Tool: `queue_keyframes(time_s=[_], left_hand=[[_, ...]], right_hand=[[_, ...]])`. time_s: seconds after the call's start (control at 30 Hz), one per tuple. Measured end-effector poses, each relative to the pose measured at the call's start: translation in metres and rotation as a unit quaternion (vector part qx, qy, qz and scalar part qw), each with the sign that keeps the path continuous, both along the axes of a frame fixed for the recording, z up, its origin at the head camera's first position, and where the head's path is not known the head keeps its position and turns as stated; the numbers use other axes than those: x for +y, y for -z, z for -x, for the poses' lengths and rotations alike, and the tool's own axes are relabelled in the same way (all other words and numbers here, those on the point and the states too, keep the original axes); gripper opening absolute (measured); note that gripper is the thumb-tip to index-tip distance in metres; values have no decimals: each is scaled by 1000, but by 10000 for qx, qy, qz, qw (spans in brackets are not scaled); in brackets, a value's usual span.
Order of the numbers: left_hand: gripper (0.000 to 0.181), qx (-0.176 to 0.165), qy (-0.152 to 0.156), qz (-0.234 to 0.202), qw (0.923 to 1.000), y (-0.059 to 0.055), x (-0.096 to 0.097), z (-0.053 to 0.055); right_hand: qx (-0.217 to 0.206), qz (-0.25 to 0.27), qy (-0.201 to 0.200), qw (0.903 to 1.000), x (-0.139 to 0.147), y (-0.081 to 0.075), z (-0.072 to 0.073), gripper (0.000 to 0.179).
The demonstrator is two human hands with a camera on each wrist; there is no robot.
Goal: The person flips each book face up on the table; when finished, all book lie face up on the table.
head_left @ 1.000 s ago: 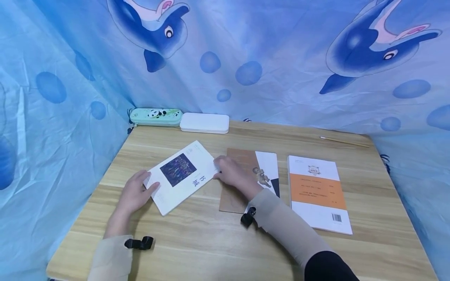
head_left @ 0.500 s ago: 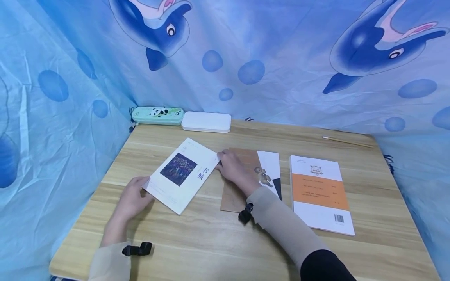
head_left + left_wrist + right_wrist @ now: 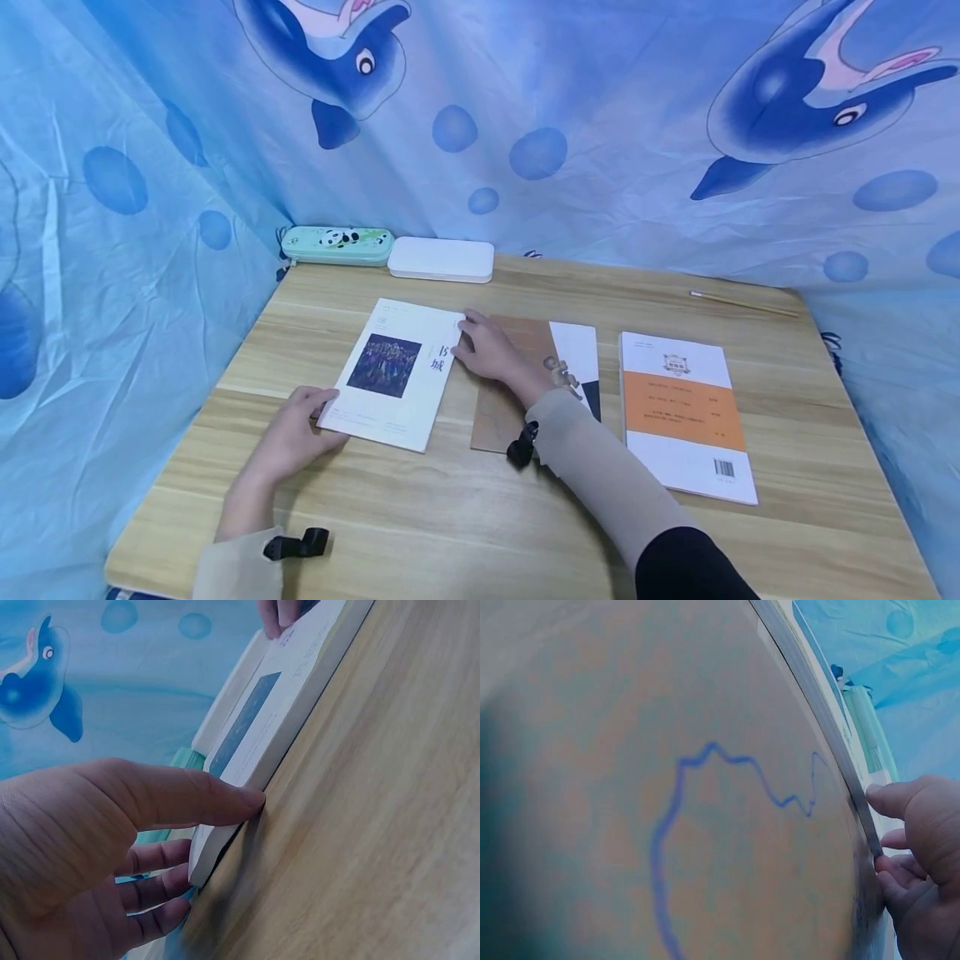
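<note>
A white book [image 3: 405, 417] with a dark purple square picture lies slightly turned on the left half of the table. My left hand [image 3: 295, 437] holds its near left corner; in the left wrist view the thumb [image 3: 217, 799] lies along one edge and the fingers [image 3: 161, 892] touch the adjoining one. At the far right corner, my right hand [image 3: 491, 346] pinches the same book, its forearm crossing over a brown-and-white booklet [image 3: 501, 417]. The right wrist view has that hand's thumb [image 3: 892, 799] and fingertips at the book's edge.
To the right lies a white book with an orange band [image 3: 678, 408]. A green panda pencil case [image 3: 337, 246] and a white flat case [image 3: 441, 258] sit along the back edge. One pencil [image 3: 742, 304] is at the back right. A blue dolphin curtain [image 3: 600, 100] hangs behind the table.
Between both hands the white book has turned clockwise, from a steep slant to nearly square with the table. My left hand has shifted slightly right; the right hand stays near the same corner.
</note>
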State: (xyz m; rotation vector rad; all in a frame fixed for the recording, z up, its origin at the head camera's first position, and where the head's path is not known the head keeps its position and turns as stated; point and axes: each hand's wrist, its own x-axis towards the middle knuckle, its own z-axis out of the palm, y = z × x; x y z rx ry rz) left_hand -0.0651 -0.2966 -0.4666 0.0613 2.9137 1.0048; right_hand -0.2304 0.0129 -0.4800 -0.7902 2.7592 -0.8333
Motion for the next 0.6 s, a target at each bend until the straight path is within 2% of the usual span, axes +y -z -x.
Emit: queue_keyframes(time_s=[0.37,0.6], left_hand=[[73,-31,7,-20,10000,2,1,1],[87,9,-35,174,9998,1,5,3]], right_hand=[[-60,-137,-172,9997,-1,-1,5,56],[-252,368,-28,9990,3,-3,3,58]])
